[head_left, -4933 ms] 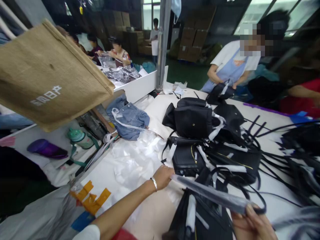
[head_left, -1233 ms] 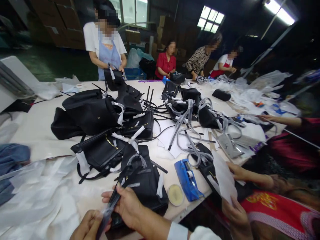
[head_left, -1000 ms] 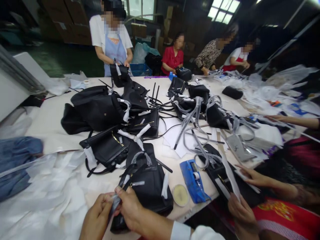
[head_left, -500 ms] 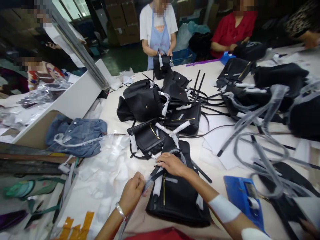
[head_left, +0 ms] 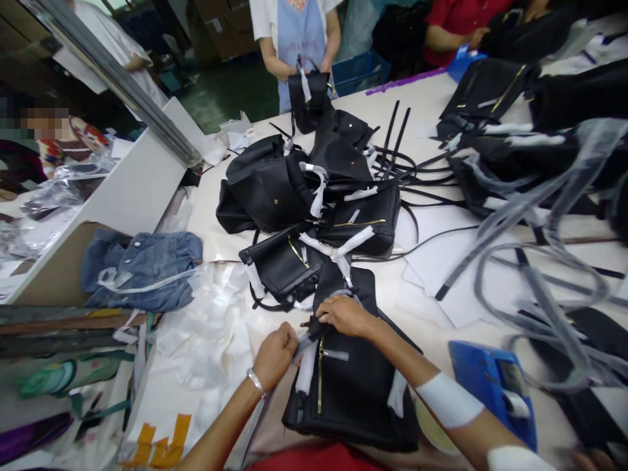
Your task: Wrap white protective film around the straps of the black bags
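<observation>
Left grip (head_left: 275, 357) on sleeved strap (head_left: 307, 341), right grip (head_left: 347, 316) over black bag (head_left: 366, 386), tape dispenser (head_left: 473, 369)

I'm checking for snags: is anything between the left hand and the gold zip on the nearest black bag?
Yes: a white-wrapped strip on the black bag lies between the left hand and the gold zip. Above it, a plastic-covered strap runs from that hand toward the right hand.

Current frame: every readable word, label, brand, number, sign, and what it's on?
None legible.
Blue apron: lettering across the front, too blurred to read; orange print above it, partly cut off, unreadable.
Cardboard box: pale patch, perhaps a label, too small to read.
Nearest black bag: no lettering visible.
</observation>
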`<action>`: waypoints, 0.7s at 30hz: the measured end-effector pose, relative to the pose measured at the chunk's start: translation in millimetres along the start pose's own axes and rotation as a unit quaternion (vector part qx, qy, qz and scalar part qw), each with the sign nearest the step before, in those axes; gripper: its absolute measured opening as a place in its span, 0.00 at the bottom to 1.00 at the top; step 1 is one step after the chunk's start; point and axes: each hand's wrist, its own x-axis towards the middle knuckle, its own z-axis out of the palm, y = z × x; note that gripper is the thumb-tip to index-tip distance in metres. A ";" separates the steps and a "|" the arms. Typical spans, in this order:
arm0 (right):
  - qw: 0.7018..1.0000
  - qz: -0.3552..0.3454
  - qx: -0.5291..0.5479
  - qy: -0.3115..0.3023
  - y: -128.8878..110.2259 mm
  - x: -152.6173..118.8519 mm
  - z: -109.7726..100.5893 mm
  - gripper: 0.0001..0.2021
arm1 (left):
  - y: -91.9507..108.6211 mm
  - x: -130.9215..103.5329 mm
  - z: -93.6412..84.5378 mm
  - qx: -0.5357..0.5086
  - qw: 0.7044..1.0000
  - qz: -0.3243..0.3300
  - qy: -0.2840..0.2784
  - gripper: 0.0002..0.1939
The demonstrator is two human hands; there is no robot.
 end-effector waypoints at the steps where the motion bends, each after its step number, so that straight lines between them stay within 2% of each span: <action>1: 1.000 0.004 -0.005 -0.004 6.1 0.1 0.3 0.06 | 2.0 5.0 -0.3 0.015 1.000 -0.002 -0.006 0.07; 3: 1.000 -0.007 0.004 -0.022 11.9 1.8 6.2 0.06 | 6.5 15.5 0.6 0.050 0.999 -0.001 -0.013 0.07; 6: 0.999 -0.037 0.022 -0.023 8.5 4.6 18.3 0.07 | 12.8 31.0 6.8 0.098 0.995 0.007 -0.019 0.06; 9: 0.999 -0.042 0.028 -0.005 8.5 -0.9 15.2 0.09 | 15.8 42.6 13.7 0.113 0.993 0.001 -0.039 0.05; 13: 0.995 0.031 -0.032 0.091 28.6 -24.8 -11.8 0.10 | 17.6 52.1 15.0 0.104 0.993 -0.014 -0.048 0.07; 16: 0.990 0.064 -0.052 0.111 44.4 -42.4 -24.6 0.11 | 21.7 58.7 13.0 0.104 0.994 -0.012 -0.040 0.07; 18: 0.989 0.079 -0.043 0.121 47.4 -48.3 -23.6 0.11 | 25.9 63.8 13.2 0.101 0.994 -0.009 -0.035 0.07; 21: 0.984 0.098 -0.016 0.150 38.5 -48.0 -12.2 0.12 | 32.3 71.2 17.4 0.101 0.994 -0.002 -0.029 0.07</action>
